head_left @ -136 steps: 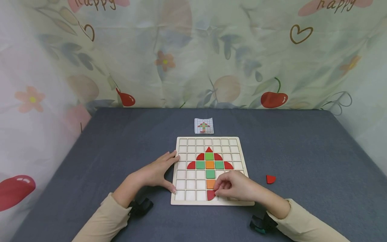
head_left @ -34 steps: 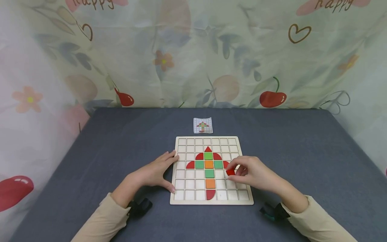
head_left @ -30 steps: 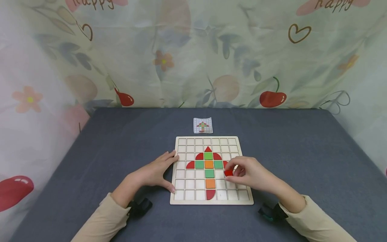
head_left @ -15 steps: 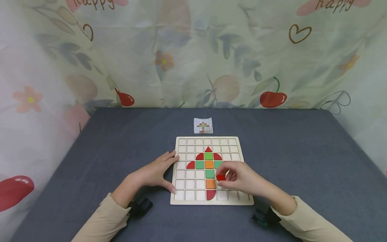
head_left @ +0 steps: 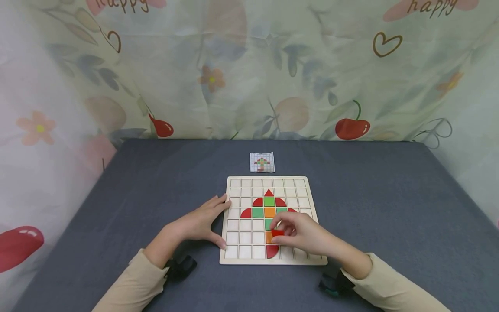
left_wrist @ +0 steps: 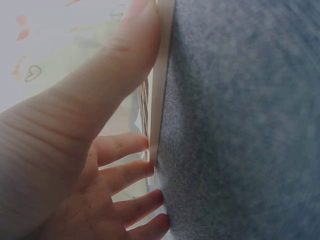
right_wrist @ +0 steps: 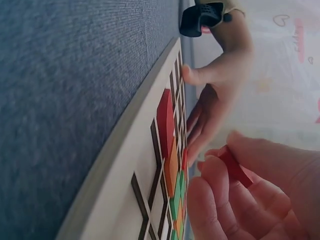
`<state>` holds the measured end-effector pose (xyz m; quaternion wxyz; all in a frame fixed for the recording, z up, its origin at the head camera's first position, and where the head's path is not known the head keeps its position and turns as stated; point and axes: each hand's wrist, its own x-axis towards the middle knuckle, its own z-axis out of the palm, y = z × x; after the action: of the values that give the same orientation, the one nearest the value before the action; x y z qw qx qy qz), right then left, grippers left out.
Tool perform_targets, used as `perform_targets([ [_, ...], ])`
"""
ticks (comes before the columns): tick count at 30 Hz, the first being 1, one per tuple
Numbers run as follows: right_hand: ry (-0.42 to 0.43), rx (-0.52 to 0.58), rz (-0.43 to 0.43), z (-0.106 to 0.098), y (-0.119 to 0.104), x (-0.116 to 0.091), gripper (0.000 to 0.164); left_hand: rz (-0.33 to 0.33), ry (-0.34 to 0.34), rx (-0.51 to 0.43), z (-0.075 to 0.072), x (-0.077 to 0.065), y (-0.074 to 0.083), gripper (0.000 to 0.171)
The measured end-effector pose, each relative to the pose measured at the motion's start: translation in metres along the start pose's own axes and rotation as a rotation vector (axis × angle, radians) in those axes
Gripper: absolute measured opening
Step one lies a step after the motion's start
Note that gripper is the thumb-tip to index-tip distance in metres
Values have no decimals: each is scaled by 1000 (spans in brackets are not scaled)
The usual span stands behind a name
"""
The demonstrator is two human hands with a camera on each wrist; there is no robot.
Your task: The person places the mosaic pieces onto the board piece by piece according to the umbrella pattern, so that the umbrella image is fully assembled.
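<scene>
My right hand (head_left: 306, 234) pinches a red block with a curved side (head_left: 277, 232) between thumb and fingers, just above the lower part of a wooden grid board (head_left: 239, 262). In the right wrist view the red block (right_wrist: 235, 167) is tilted and apart from the board. My left hand (head_left: 200, 221) rests along the board's left edge, thumb and fingers spread. Set in the grid are a red triangle (head_left: 268, 193), several red rounded pieces (head_left: 257, 202), and green (head_left: 257, 212) and orange (head_left: 270, 212) squares. A red rounded piece (head_left: 271, 251) sits in the bottom row. My right hand partly hides the middle-right cells.
Behind the board lies a small card (head_left: 262, 162) printed with a similar coloured pattern on a grid. Dark grey cloth (head_left: 175, 173) covers the table, and a patterned curtain (head_left: 234, 86) hangs at its back.
The red block that lay on the cloth right of the board is now in my right hand. That hand has moved left and nearer over the board. My left hand has stayed put.
</scene>
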<state>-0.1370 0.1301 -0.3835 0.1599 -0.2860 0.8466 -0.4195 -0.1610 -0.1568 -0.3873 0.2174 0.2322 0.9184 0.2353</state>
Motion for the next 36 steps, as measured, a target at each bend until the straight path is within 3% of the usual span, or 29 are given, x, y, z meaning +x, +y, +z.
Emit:
perform_targets([
  [15,-26,-10,-61,13,-8,6,11,-11,-2,-1,0,0,0,109],
  [25,-84,-53,-55,21,-10,10,9,-12,-2,-1,0,1,0,109],
  [36,-93,-118,-134,25,-13,12,8,-19,0,0,0,1,0,108],
])
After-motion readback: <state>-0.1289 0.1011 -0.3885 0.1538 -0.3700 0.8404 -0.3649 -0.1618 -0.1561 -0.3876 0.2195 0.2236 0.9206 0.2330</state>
